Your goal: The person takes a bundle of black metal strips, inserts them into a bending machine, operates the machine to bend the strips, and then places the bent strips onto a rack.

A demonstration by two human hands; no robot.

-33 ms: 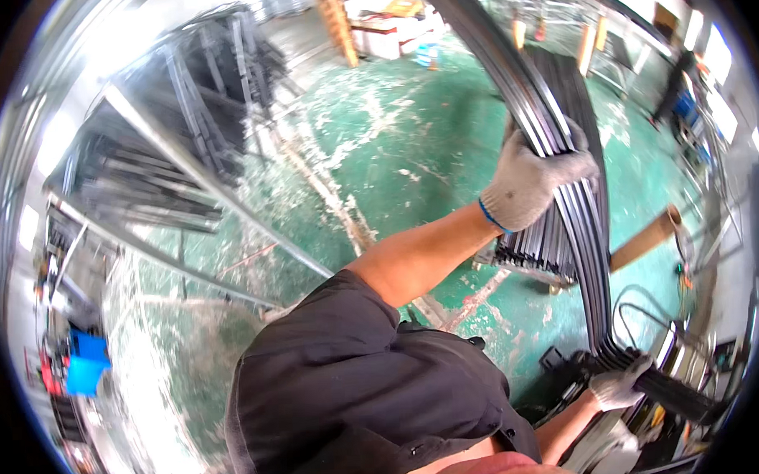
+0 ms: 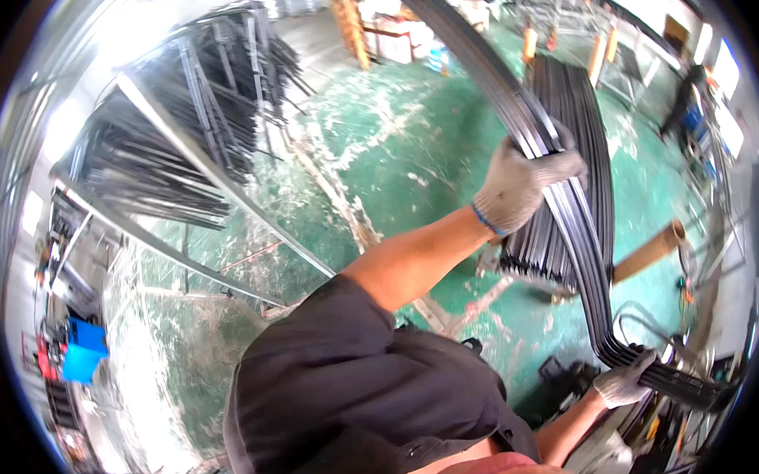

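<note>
The gloved fingers (image 2: 561,165) of the left hand (image 2: 520,186) are curled tight over a bundle of long dark metal strips (image 2: 552,147), clenched across its width. Lower down, the right hand (image 2: 623,381) — gloved as well — is closed around the same bundle where the strips bend sharply and turn toward the lower right edge of the view.

The bundle's long axis runs from the top centre of the view, where it enters already curved by the lens, down past the left hand to the right hand. From the bend its short end points out to the right, low over the cluttered machinery (image 2: 695,410) there. The strips lie flat against one another, edge showing.

Just behind the bundle, a second stack of dark strips (image 2: 575,105) lies on the green floor (image 2: 410,152), parallel to it, with a brown tube (image 2: 647,251) sticking out from beneath on the right.

Further left, well apart — a metal rack (image 2: 184,135) loaded with more dark bars. Near the left edge of the floor sits a blue box (image 2: 83,352).
</note>
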